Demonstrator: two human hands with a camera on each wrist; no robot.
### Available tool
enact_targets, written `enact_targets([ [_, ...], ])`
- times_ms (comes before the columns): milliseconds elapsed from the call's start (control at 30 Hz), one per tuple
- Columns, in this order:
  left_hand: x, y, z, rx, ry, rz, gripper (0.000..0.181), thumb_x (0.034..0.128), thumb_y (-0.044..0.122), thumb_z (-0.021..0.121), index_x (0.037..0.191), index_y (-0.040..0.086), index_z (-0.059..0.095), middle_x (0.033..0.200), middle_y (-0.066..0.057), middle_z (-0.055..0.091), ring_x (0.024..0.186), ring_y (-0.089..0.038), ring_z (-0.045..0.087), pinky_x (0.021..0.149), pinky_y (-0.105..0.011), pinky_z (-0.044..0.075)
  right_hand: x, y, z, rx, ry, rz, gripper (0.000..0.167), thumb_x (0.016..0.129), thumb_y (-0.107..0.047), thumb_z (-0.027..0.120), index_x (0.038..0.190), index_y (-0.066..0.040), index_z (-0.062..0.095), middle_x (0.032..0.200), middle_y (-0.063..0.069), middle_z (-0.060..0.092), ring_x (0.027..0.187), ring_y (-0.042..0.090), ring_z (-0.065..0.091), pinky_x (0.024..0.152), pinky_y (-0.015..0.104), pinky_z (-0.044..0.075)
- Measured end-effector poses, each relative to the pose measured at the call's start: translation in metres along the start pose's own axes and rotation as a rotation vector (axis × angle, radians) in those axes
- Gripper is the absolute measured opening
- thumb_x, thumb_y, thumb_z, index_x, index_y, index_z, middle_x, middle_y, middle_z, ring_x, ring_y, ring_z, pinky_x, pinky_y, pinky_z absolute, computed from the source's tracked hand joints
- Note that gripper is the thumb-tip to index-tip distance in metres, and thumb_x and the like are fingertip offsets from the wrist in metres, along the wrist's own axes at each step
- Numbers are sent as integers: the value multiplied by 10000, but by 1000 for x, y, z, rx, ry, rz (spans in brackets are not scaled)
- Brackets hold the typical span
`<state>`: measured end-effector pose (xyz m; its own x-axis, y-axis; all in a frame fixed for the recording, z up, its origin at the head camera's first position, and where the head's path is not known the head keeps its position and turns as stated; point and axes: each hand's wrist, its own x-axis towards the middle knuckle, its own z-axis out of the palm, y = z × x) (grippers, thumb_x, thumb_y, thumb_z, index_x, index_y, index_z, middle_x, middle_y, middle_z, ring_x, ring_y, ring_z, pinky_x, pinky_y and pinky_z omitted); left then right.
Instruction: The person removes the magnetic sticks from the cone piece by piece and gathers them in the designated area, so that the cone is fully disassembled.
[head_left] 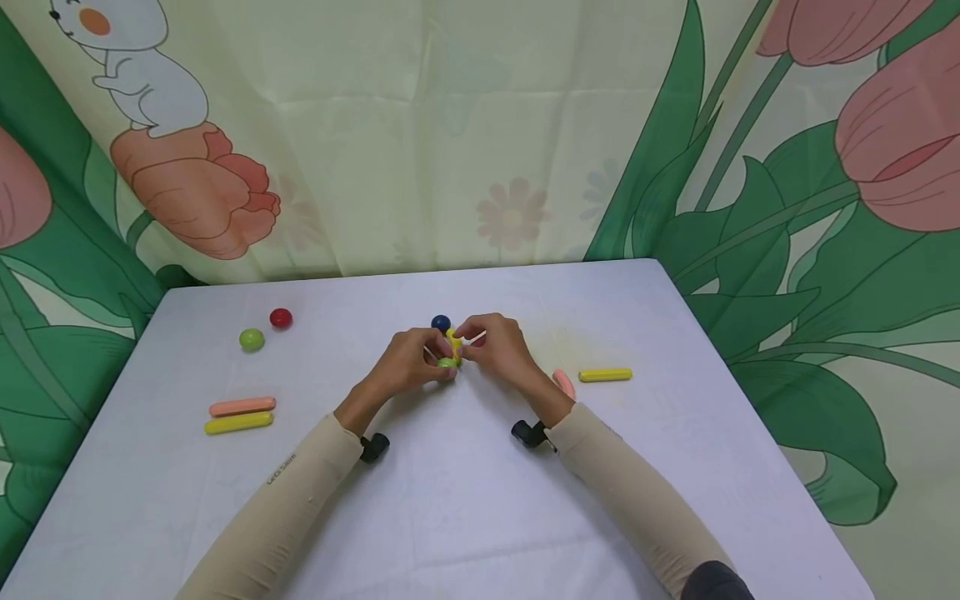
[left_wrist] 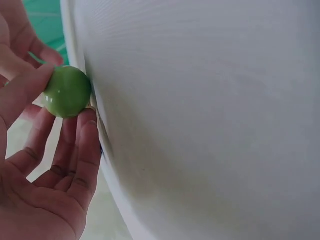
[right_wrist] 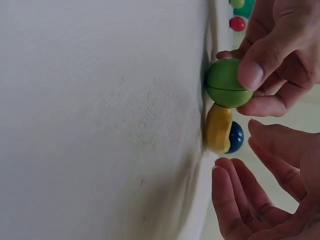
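My left hand [head_left: 412, 357] pinches a glossy green ball [right_wrist: 229, 82] between thumb and fingers, low over the white cloth. A thin seam line runs round that ball in the right wrist view. Against it stands a curved yellow piece [right_wrist: 218, 127], with a dark blue ball [head_left: 441, 322] just behind. My right hand [head_left: 495, 343] is beside the yellow piece, its thumb and fingers spread apart; in the right wrist view a gap shows between fingertips and piece. How the ball and yellow piece join is hidden by the left fingers.
To the left lie another green ball [head_left: 251, 339], a red ball [head_left: 281, 317], a pink stick [head_left: 242, 406] and a yellow stick [head_left: 238, 422]. A second yellow stick [head_left: 605, 375] lies right, near a pink piece [head_left: 564, 383] partly behind my right wrist. A printed curtain [head_left: 375, 150] hangs behind the table.
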<state>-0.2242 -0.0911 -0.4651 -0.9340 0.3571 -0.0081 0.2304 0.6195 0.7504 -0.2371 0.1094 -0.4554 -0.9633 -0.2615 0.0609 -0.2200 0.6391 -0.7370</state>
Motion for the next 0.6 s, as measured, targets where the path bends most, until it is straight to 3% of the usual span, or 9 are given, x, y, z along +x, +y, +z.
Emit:
enact_targets([
  [600,-3,-2,-1,-9,7,4,240,835,156,918,969,91,730,971,-88,754,767,-161,659,648,-268,531,20,-1,20,-50,20,82,84,877,-181,881,950,-188,839,965,8,811,1042,222,710,913,412,538],
])
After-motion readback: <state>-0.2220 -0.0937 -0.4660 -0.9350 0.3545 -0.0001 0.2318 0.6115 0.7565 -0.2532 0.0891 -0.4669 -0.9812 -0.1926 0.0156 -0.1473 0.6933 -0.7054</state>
